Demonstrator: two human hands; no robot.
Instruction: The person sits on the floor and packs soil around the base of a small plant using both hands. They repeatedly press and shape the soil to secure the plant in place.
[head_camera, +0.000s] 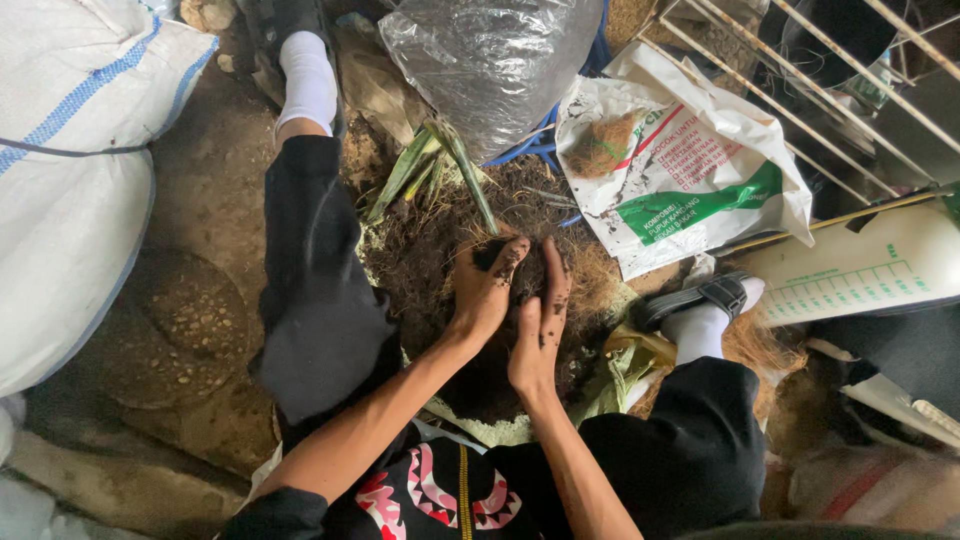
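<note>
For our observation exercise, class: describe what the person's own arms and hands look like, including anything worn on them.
Both forearms are bare, with no sleeves, gloves, watch or rings visible. The left hand and right hand are smeared with dark soil, mostly on the fingers. Dark clothing with a pink and white pattern shows near the shoulders.

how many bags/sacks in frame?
3: a large white sack at far left, a clear plastic bag at top centre, and an opened white printed bag right of the soil pile. Others may be hidden at the right edge.
</note>
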